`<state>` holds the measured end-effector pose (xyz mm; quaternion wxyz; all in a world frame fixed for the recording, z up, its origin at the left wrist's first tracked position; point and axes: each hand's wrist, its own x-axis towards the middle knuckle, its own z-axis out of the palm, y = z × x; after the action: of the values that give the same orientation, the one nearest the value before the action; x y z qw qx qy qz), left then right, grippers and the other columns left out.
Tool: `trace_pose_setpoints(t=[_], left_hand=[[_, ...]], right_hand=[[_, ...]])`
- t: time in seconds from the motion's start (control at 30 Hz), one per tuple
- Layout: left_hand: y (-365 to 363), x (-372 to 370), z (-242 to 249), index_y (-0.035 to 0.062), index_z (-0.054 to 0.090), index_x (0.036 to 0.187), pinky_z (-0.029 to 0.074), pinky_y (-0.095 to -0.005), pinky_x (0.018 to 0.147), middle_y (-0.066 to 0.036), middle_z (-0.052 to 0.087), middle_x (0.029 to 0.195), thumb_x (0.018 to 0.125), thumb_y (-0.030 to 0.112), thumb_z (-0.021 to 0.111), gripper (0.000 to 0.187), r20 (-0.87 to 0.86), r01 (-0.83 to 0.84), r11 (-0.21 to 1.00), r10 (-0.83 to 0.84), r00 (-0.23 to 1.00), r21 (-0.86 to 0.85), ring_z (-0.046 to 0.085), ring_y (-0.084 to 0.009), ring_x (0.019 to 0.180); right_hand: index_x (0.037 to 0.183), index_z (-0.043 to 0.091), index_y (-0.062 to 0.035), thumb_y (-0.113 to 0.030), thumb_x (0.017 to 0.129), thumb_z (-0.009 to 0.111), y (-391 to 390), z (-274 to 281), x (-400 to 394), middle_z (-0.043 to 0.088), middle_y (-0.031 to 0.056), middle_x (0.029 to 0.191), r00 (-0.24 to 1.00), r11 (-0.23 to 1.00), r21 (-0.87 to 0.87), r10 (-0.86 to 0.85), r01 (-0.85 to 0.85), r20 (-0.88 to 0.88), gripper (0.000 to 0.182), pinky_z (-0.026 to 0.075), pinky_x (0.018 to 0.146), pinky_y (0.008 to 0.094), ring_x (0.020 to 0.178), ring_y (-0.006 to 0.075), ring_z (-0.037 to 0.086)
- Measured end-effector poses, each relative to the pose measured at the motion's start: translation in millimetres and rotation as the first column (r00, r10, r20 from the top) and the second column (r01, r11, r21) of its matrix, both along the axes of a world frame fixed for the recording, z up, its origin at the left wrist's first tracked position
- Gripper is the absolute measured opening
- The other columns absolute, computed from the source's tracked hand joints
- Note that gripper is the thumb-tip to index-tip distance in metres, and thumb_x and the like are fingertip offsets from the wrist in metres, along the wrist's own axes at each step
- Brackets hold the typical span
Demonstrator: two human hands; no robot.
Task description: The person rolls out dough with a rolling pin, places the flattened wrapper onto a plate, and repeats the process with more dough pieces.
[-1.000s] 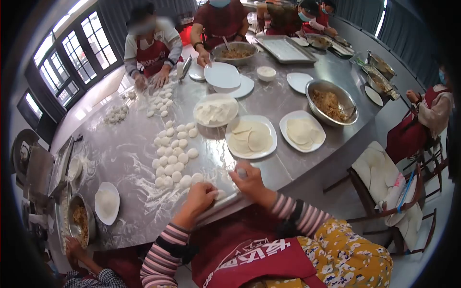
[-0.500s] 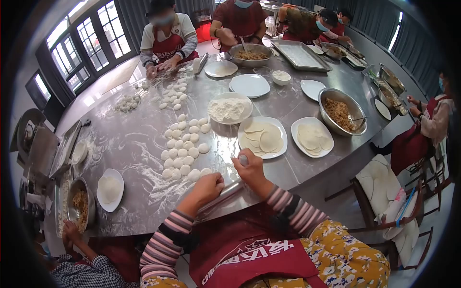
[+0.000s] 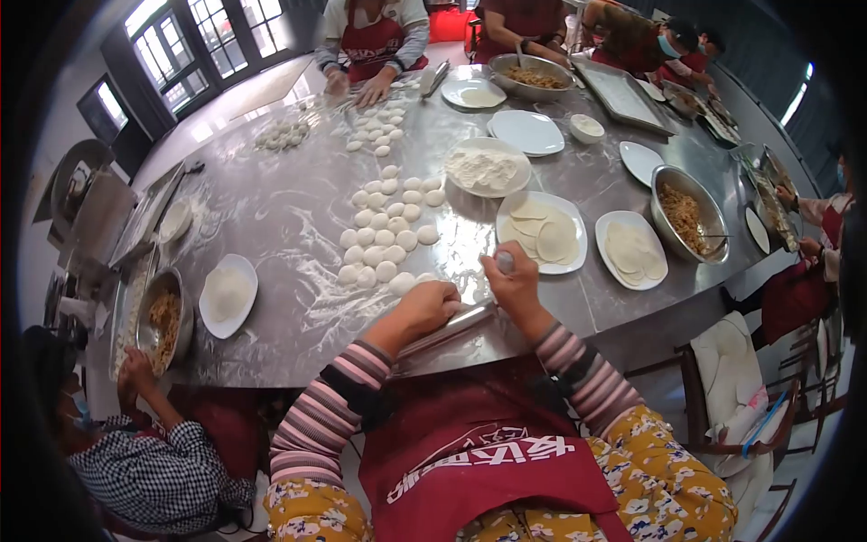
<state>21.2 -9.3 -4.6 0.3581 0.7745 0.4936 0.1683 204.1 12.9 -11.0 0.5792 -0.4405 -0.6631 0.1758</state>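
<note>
My left hand (image 3: pixel 423 313) is closed low over the front edge of the steel table, its fingertips curled under and what they hold hidden. To its right, my right hand (image 3: pixel 516 287) is wrapped round a rolling pin (image 3: pixel 504 262), whose pale end pokes out above the fist. A shiny metal strip (image 3: pixel 449 331) runs slantwise between the two hands. Just beyond my left hand lie several small flattened dough rounds (image 3: pixel 384 238) on the floured table. A white plate of rolled dough wrappers (image 3: pixel 545 237) is past my right hand, with a second plate of wrappers (image 3: pixel 635 252) further right.
A plate heaped with flour (image 3: pixel 486 169) stands behind the dough rounds. Steel bowls of filling stand at the right (image 3: pixel 684 213) and left (image 3: pixel 165 318). A checked-sleeved person (image 3: pixel 163 461) works at my left; others stand across the table. A chair (image 3: pixel 727 370) is at the right.
The whole view has shifted, so the table and both hands appear higher and further right. My hands keep nearly the same place at the table edge, still closed.
</note>
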Motion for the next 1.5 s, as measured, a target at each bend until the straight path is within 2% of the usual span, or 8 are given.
trace_pose_setpoints(t=[0.13,0.2,0.5,0.53,0.6,0.93,1.0,1.5], left_hand=[[-9.6,-7.9,-2.7,-0.0012,0.059,0.083,0.046,-0.0347,0.062,-0.014,0.062,0.072,0.078,0.012,0.061,0.014,0.066,-0.073,0.997,0.075,0.995,-0.025,0.059,-0.0236,0.065],[-14.5,-8.8,-0.9,-0.0019,0.059,0.083,0.045,-0.0329,0.062,-0.012,0.062,0.071,0.078,0.009,0.061,0.012,0.1,-0.069,0.987,0.085,0.991,-0.147,0.058,-0.0211,0.065],[-9.3,0.4,1.8,0.0019,0.062,0.082,0.046,-0.0409,0.068,-0.019,0.063,0.078,0.076,0.017,0.06,0.016,-0.041,-0.031,0.999,0.033,0.999,0.039,0.061,-0.034,0.075],[-10.8,-1.8,0.0,0.0019,0.062,0.082,0.046,-0.0409,0.068,-0.019,0.063,0.078,0.076,0.017,0.06,0.016,-0.034,-0.044,0.998,0.045,0.998,0.041,0.061,-0.034,0.075],[-17.3,-1.7,-2.9,-0.0007,0.06,0.085,0.045,-0.0351,0.064,-0.016,0.062,0.074,0.077,0.013,0.062,0.016,0.045,-0.094,0.993,0.097,0.994,-0.07,0.059,-0.026,0.068],[-6.4,3.7,-1.2,-0.0021,0.058,0.081,0.045,-0.0378,0.065,-0.019,0.059,0.071,0.077,0.014,0.059,0.017,-0.062,-0.042,0.999,0.044,0.997,0.034,0.058,-0.0308,0.068],[-10.8,1.5,1.1,-0.0023,0.057,0.082,0.044,-0.0369,0.064,-0.017,0.058,0.069,0.076,0.011,0.059,0.015,0.017,-0.089,0.996,0.09,0.996,-0.027,0.057,-0.0267,0.066],[-18.3,5.5,-3.5,-0.0021,0.059,0.083,0.046,-0.0372,0.066,-0.019,0.06,0.074,0.08,0.013,0.057,0.016,0.072,-0.07,0.997,0.072,0.995,-0.039,0.059,-0.03,0.07]], right_hand=[[0.082,0.051,-0.0053,-0.004,0.071,0.072,-49.1,-6.8,28.9,0.054,0.0107,0.064,1.0,0.999,-0.048,0.01,-0.008,0.023,0.024,0.046,0.052,0.0336,0.054,0.0253,0.057],[0.081,0.051,-0.0049,-0.004,0.071,0.071,-40.9,-10.6,28.8,0.053,0.0111,0.063,0.982,0.981,0.192,-0.071,0.036,0.178,0.023,0.045,0.05,0.0338,0.053,0.0261,0.056],[0.078,0.052,-0.0035,-0.005,0.073,0.07,-31.0,1.0,18.6,0.055,0.0116,0.064,1.0,0.997,-0.081,-0.001,0.001,0.005,0.019,0.045,0.052,0.0338,0.055,0.027,0.057],[0.079,0.052,-0.0034,-0.004,0.073,0.069,-40.4,-9.5,29.3,0.054,0.0107,0.064,0.973,0.99,0.14,-0.06,0.029,0.224,0.019,0.045,0.052,0.0334,0.054,0.0242,0.058],[0.08,0.052,-0.003,-0.003,0.072,0.07,-51.9,-7.3,27.4,0.054,0.0106,0.063,0.999,0.998,-0.061,-0.002,-0.001,-0.042,0.019,0.045,0.05,0.0338,0.053,0.0246,0.057],[0.081,0.052,-0.0039,-0.004,0.072,0.07,-36.9,-7.1,26.1,0.054,0.0124,0.064,0.985,0.986,0.166,-0.051,0.022,0.168,0.02,0.043,0.047,0.032,0.049,0.0247,0.052],[0.082,0.052,-0.0039,-0.004,0.072,0.071,-60.7,-4.3,30.0,0.054,0.0124,0.065,0.996,0.994,-0.1,0.039,-0.047,-0.083,0.021,0.043,0.047,0.0317,0.05,0.0262,0.054],[0.08,0.052,-0.0032,-0.004,0.072,0.07,-41.5,3.5,20.9,0.052,0.0111,0.061,0.976,0.988,0.141,-0.084,0.056,0.202,0.02,0.044,0.048,0.0337,0.052,0.0263,0.056]])
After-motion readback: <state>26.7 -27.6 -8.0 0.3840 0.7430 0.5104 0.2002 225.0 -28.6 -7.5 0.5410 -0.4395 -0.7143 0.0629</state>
